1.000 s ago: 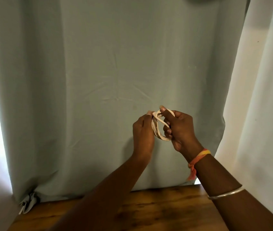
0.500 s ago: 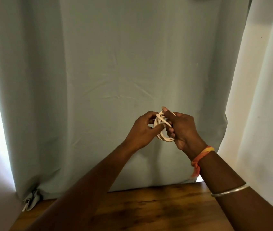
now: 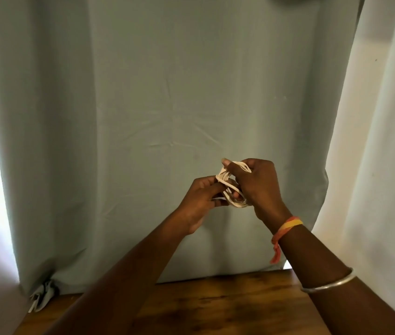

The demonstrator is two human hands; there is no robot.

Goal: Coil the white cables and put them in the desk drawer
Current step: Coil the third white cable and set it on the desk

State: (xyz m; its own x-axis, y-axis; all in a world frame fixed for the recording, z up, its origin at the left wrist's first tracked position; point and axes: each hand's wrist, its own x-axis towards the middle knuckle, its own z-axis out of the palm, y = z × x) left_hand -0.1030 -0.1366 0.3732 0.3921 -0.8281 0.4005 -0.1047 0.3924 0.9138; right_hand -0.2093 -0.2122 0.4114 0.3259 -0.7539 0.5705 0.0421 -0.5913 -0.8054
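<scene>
A white cable (image 3: 227,182) wound into a small coil of several loops hangs in the air in front of the curtain, held between both hands. My right hand (image 3: 258,187) grips the coil from the right, its fingers through the loops and its thumb on top. From the left, my left hand (image 3: 201,197) pinches a strand of the same coil. Part of the coil is hidden behind my right fingers. No drawer is in view.
A pale green curtain (image 3: 167,105) fills the background, with white curtains at both sides. The wooden desk top (image 3: 227,308) lies below my forearms. The curtain's knotted corner (image 3: 43,294) rests at the desk's far left edge.
My left hand has turned and slid lower along the coil, now pinching a strand near the coil's lower left. The coil has tilted slightly in my right hand.
</scene>
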